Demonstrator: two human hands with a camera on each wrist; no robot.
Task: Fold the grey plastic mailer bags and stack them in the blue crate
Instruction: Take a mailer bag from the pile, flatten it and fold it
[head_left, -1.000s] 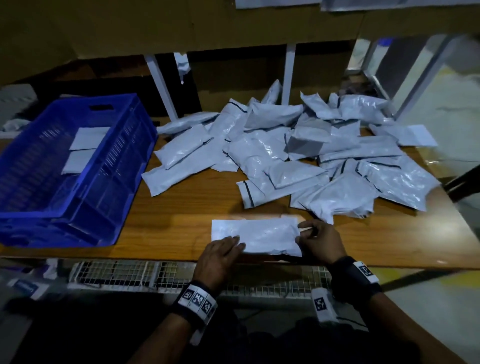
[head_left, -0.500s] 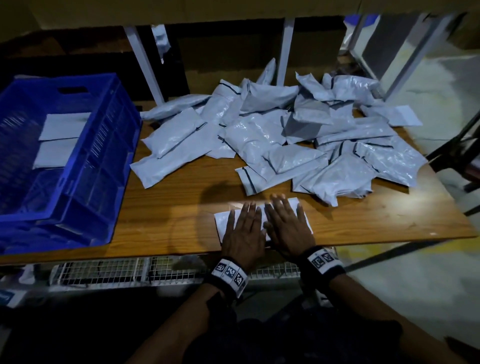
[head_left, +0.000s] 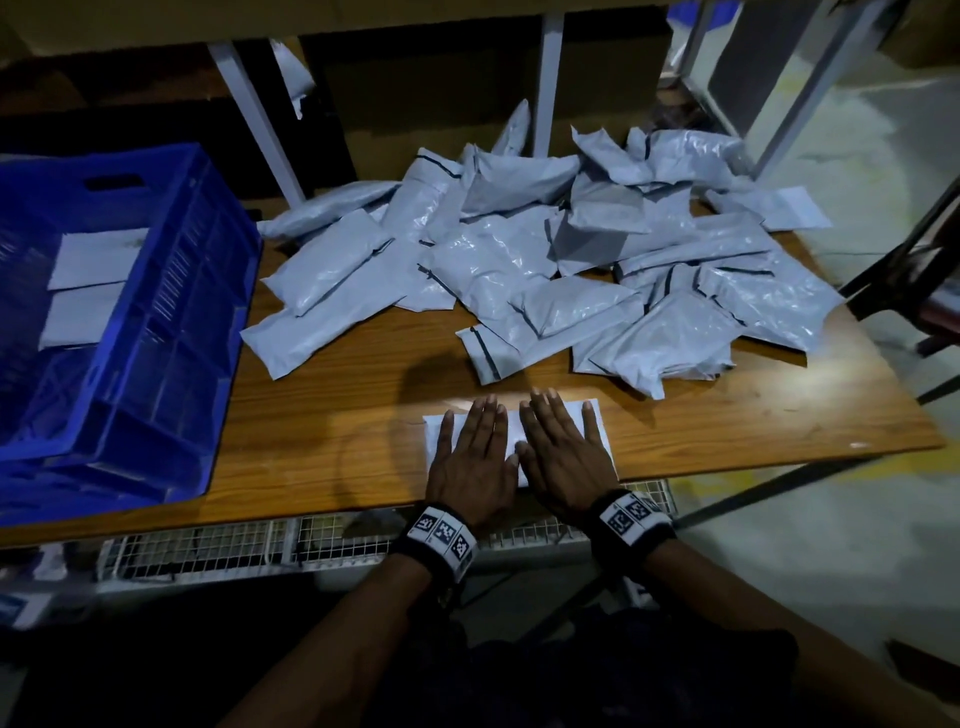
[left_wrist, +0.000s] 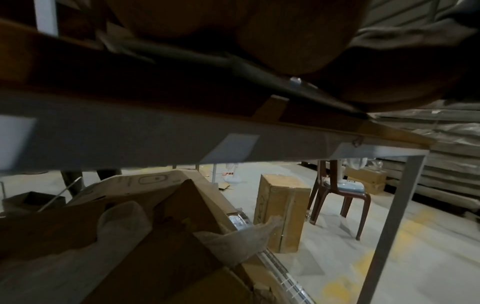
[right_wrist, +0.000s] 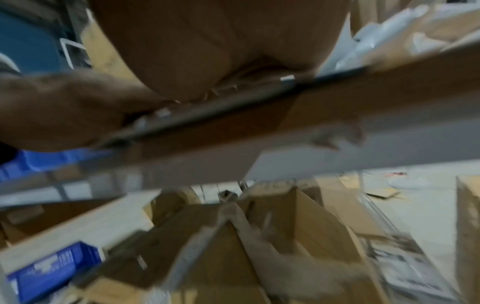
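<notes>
**Both palms flat on a folded mailer at the near edge**

From the head view, the left hand (head_left: 470, 457) and right hand (head_left: 563, 452) lie side by side, fingers straight and spread, pressing down on a folded mailer bag (head_left: 597, 421) that sits at the near edge of the wooden surface (head_left: 322, 431). Neither hand grips anything. Beyond them a loose pile of grey mailer bags (head_left: 545, 270) sprawls across the middle and far side of the surface. The blue crate (head_left: 171, 322) stands on the left end, with two folded bags (head_left: 88, 286) lying flat inside it, one beyond the other.

The left wrist view looks under the surface: the heel of the left hand (left_wrist: 259, 41) fills the top, and below are a cardboard box (left_wrist: 280, 209) on the floor and a brown chair (left_wrist: 342, 197) near it.

The right wrist view is badly blurred. The palm of the right hand (right_wrist: 221, 45) seems to press on the surface edge, with what may be cardboard boxes (right_wrist: 259, 236) beneath.
</notes>
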